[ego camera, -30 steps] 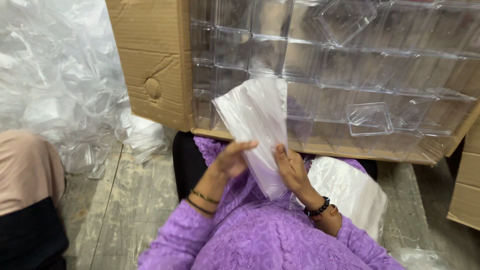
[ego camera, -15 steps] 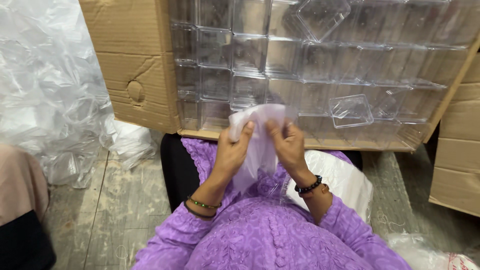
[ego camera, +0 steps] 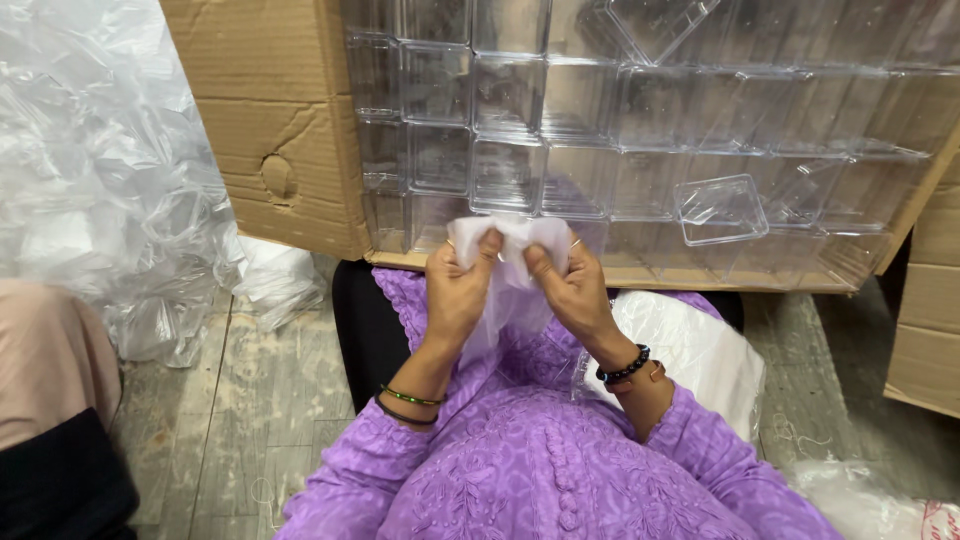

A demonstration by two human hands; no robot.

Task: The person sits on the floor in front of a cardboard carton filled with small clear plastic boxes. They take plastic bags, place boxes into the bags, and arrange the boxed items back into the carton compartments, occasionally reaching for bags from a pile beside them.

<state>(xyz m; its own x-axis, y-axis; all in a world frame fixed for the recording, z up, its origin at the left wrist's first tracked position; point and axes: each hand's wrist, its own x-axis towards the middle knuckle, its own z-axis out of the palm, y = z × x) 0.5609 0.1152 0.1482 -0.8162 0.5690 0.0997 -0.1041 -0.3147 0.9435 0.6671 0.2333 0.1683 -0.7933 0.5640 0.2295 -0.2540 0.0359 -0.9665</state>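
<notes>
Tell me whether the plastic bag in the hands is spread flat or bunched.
Bunched: the thin plastic bag is gathered at its top between the left hand and right hand, the rest hanging crumpled.

Left hand (ego camera: 458,290) and right hand (ego camera: 570,290) pinch a clear plastic bag (ego camera: 510,250); a cardboard box (ego camera: 275,130) of clear containers (ego camera: 720,208) lies beyond.

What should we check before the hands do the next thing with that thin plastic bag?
1. Both hands hold the bag: ok. The left hand and right hand pinch the top of the thin plastic bag.
2. Bag mouth open: cannot tell, it is bunched up.
3. Clear containers within reach: ok. The cardboard box of clear containers stands just ahead.
4. More bags nearby: ok. A white pile of bags lies on the lap.
</notes>
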